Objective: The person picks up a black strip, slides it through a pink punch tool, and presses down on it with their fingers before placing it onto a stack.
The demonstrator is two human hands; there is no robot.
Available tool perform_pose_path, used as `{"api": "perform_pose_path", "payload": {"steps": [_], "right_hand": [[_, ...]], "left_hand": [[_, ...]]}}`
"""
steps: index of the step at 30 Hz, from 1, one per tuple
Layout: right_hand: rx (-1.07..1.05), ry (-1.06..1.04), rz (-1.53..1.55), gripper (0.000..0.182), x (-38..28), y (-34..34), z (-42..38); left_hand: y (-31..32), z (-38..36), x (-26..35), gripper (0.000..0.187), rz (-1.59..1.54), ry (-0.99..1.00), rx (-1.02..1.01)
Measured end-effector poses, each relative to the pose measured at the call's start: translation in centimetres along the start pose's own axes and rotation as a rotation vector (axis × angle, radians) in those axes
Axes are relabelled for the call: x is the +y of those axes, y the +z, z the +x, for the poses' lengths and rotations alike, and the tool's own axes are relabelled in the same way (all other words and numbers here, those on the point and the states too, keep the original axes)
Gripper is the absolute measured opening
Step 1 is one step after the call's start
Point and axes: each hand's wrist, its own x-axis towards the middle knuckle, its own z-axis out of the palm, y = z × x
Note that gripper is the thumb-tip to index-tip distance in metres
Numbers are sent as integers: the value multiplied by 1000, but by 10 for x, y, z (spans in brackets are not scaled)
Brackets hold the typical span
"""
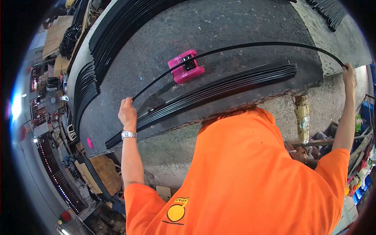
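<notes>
A long, thin black strip (250, 44) bows across the worktop between my two hands. My left hand (127, 112), below which a metal watch sits on the wrist, is closed around its left end. At the far right, my right hand (349, 76) pinches the other end beyond the worktop's corner. The strip's middle overlaps a pink block-shaped device (189, 72) with a black centre part, standing on the worktop. Nearer to me, a bundle of similar black strips (219, 88) lies along the front edge, its left part close to my left hand.
The dark worktop (250, 23) has a rough, chipped front edge. More black strips (121, 35) are stacked along its far left side, and another bunch (328, 13) lies at the upper right. A small pink piece (89, 143) rests near the left corner. Cardboard (102, 174) stands lower left.
</notes>
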Motion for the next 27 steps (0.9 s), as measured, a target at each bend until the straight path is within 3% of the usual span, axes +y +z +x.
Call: {"api": "perform_pose_path", "payload": {"steps": [6,8,10,12,14,16,17,27], "right_hand": [[35,109,-126,33,131,-5,-7],[-15,277,-197,34,133,-31,-30],[109,130,-238,32,220,-4,-21],[205,159,60,35,266,1,-37],[-180,452,-267,42,222,-62,-70],[146,318,-282,55,235,-81,-100],[212,296,-276,54,244,-91,-111],[275,382,-262,50,321,-174,-220]], "left_hand": [[-20,28,87,17,-47,149,16],[-25,38,114,21,-73,191,20],[-28,48,139,23,-94,251,21],[-32,57,164,23,-108,298,13],[-38,66,190,21,-118,334,-6],[-44,75,217,20,-136,364,-40],[-48,78,231,19,-146,380,-56],[-73,90,366,15,-266,604,-56]]}}
